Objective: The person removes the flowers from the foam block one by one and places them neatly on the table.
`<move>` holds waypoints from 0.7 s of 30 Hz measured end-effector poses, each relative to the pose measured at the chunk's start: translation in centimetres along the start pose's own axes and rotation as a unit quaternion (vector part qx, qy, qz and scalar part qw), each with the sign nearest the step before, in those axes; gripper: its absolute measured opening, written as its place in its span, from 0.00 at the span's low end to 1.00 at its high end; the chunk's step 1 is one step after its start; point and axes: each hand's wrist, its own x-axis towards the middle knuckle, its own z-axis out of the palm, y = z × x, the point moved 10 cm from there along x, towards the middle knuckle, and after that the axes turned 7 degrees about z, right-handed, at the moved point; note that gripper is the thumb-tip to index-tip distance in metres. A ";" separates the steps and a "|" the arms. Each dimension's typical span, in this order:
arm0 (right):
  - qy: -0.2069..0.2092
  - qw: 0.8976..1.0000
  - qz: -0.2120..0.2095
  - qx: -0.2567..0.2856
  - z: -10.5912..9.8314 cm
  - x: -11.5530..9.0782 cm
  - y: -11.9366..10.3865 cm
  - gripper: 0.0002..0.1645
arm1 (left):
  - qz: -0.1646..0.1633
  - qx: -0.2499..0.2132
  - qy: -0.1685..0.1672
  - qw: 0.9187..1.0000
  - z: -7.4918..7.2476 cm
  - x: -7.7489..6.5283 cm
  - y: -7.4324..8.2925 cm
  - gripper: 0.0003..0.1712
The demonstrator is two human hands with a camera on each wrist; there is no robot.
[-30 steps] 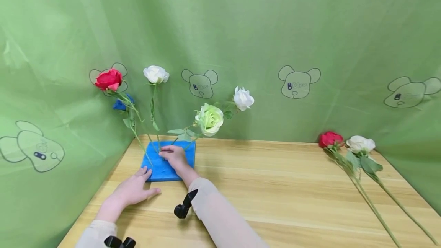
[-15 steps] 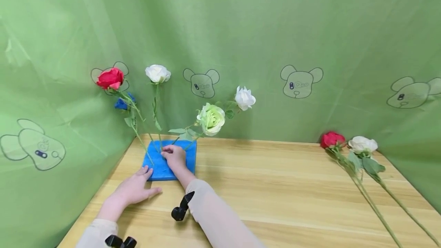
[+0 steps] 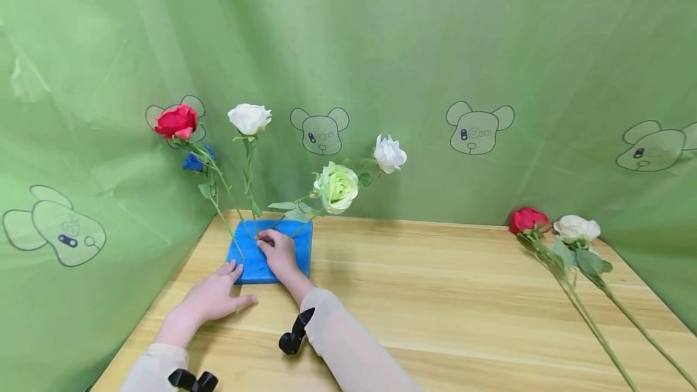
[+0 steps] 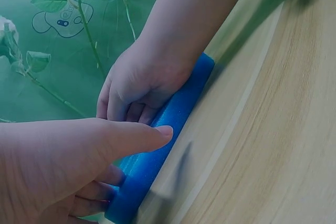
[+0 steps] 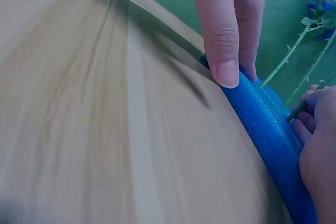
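Observation:
A blue foam block (image 3: 256, 271) lies on the table at the left, with several artificial roses standing in it. My right hand (image 3: 280, 254) pinches the lower stem of a white rose (image 3: 249, 118) low over the block; the right wrist view shows the green stem (image 5: 300, 109) between thumb and fingers. My left hand (image 3: 212, 296) rests its fingertips on the block's near left corner, thumb stretched out to the side. Leaning left are a red rose (image 3: 176, 121) and a blue rose (image 3: 193, 162). Toward the right lean a pale green rose (image 3: 337, 187) and another white rose (image 3: 389, 153).
On the table's right side lie a red rose (image 3: 528, 221) and a white rose (image 3: 577, 228), their long stems pointing toward the near edge. A green curtain (image 3: 414, 47) with bear-head drawings hangs behind and beside the wooden table (image 3: 435, 295).
The white rose in my right hand has turned slightly, its leaves shifting along with the stem. My left hand stays at the block's corner. The whole head view has drifted a little.

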 end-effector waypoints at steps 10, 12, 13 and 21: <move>0.000 0.999 -0.005 0.037 -0.2 -0.2 0.2 0.11 | -0.001 -0.002 0.004 1.000 -0.2 -0.1 0.1 0.51; 0.002 0.999 -0.012 0.037 -0.3 -0.4 0.0 0.12 | -0.001 -0.001 0.005 1.000 -0.2 -0.1 0.2 0.51; 0.003 0.999 -0.017 0.038 -0.4 -0.5 -0.1 0.12 | 0.000 -0.001 0.006 1.000 -0.2 -0.1 0.2 0.51; -0.012 0.997 -0.053 0.047 -0.7 -2.0 -1.2 0.12 | -0.002 0.000 0.009 1.000 0.0 0.0 0.1 0.51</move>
